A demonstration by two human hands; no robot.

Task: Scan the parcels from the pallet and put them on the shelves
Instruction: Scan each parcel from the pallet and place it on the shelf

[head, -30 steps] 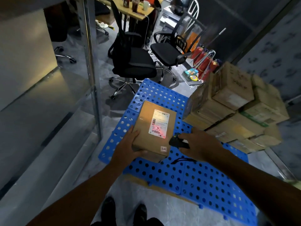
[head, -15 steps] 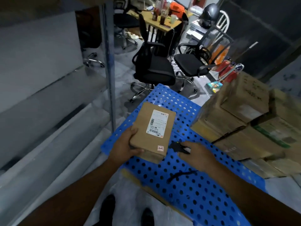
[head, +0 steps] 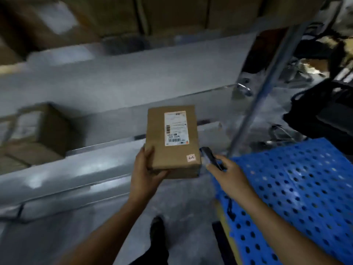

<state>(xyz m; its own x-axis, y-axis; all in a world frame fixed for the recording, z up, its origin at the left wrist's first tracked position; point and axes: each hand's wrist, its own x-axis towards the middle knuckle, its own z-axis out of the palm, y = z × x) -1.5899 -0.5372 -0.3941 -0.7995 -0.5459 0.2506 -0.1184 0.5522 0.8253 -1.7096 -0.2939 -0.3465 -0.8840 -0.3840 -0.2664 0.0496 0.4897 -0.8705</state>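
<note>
Held the parcel (head: 172, 140) in the left hand (head: 145, 173): thumb curled over the top face by the left edge, fingers wrapped under the near left corner. Gripped the black scanner (head: 210, 157) in the right hand (head: 227, 175), fingers curled round its body, nose pointing up and away. Found the scanner just beside the parcel's near right corner; could not tell whether touching. Noted a dark cord (head: 229, 207) hanging under the right wrist.

Carried the parcel flat in the air, long side pointing away. Logged the white label (head: 175, 128) face up on its right half and a small sticker (head: 191, 158) at the near right corner. Saw its far edge overlap the front lip of a grey metal shelf (head: 114, 119), its near edge over grey floor (head: 181, 207).

Counted stacked shelf tiers running left to right, with a lower tier (head: 76, 175) nearest, front lip bright. Recorded one brown box (head: 44, 131) on the shelf well left of the parcel, then bare metal from that box to the upright post (head: 254, 115). Made out more brown boxes (head: 114, 14) on the top tier, blurred.

Noted the blue perforated pallet (head: 296, 188) on the right, its left edge under the right forearm. Measured nothing, but saw a strip of floor between shelf front and pallet edge, with one dark shoe (head: 157, 229) in it. Spotted a black chair (head: 324, 104) beyond the post, near the pallet's far edge.
</note>
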